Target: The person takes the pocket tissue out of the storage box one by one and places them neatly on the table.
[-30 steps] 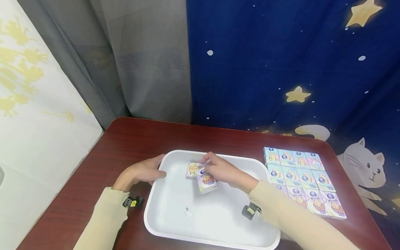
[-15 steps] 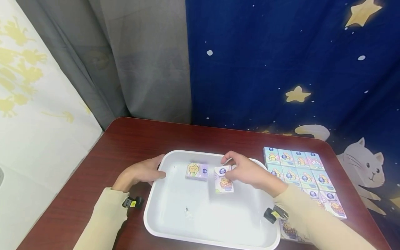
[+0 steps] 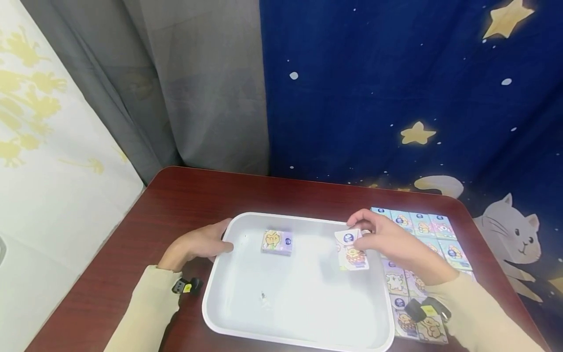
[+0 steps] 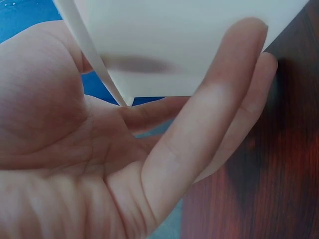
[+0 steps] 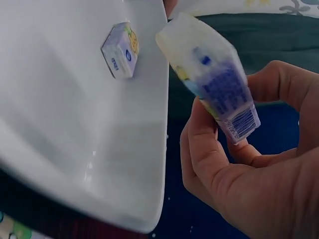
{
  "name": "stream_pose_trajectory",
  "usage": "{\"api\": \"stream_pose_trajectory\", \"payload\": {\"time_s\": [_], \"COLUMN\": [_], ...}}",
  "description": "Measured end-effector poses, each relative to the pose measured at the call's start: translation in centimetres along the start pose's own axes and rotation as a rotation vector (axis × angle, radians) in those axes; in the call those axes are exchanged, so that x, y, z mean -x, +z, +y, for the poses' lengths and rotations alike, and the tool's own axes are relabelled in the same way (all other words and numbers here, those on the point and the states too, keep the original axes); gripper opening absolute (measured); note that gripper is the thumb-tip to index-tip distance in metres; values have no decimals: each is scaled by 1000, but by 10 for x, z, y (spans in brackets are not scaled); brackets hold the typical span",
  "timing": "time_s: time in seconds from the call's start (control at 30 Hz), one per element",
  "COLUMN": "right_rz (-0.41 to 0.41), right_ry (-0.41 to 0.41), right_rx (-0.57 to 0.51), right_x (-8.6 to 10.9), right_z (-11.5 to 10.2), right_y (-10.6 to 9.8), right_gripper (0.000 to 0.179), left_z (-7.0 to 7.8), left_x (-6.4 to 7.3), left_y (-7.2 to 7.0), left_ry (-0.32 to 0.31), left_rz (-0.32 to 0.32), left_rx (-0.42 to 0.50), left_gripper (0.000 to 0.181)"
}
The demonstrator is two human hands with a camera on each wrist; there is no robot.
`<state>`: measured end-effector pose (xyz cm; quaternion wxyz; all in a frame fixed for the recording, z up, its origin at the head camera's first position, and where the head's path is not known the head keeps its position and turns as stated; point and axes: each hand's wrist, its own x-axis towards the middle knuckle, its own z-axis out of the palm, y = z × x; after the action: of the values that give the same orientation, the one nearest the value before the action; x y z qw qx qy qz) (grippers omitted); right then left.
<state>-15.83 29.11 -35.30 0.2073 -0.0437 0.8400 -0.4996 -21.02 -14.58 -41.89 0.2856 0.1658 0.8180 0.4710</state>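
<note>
In the head view my right hand [image 3: 387, 239] pinches a small tissue pack [image 3: 352, 252] with a pastel cartoon print over the right part of the white tray [image 3: 281, 332]. Seen from the right wrist, thumb and fingers hold the pack [image 5: 214, 79] by its edges, with its barcode side showing. Another tissue pack [image 3: 277, 242] lies flat inside the tray near its far wall. My left hand [image 3: 200, 243] grips the tray's left end, thumb over the rim. The left wrist view has its fingers [image 4: 199, 124] against the tray's outer wall [image 4: 144, 45].
Several more tissue packs [image 3: 457, 252] lie in close rows on the table to the right of the tray, partly hidden by my right arm. The dark red table [image 3: 211, 186] ends before grey and blue curtains [image 3: 352, 98].
My right hand has lifted the tissue pack away from the other one and carried it rightward across the tray. The left hand has stayed at the tray's rim.
</note>
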Motion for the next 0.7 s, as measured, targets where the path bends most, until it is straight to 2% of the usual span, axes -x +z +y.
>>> {"api": "stream_pose_trajectory", "payload": {"time_s": [0.13, 0.37, 0.6, 0.7], "right_rz": [2, 5, -34, -43], "right_ry": [36, 33, 39, 73], "right_rx": [-34, -122, -218, -253], "right_x": [11, 27, 51, 61], "right_z": [9, 31, 63, 78], "right_y": [-11, -31, -52, -61], "right_gripper": [55, 52, 38, 37], "left_z": [-1, -2, -3, -3], "left_x": [0, 0, -1, -1], "left_y": [-1, -1, -1, -1], "left_ry": [3, 8, 30, 28], "left_rz": [-4, -3, -13, -15], "left_rx": [-5, -2, 8, 5], "left_gripper": [72, 73, 75, 74]}}
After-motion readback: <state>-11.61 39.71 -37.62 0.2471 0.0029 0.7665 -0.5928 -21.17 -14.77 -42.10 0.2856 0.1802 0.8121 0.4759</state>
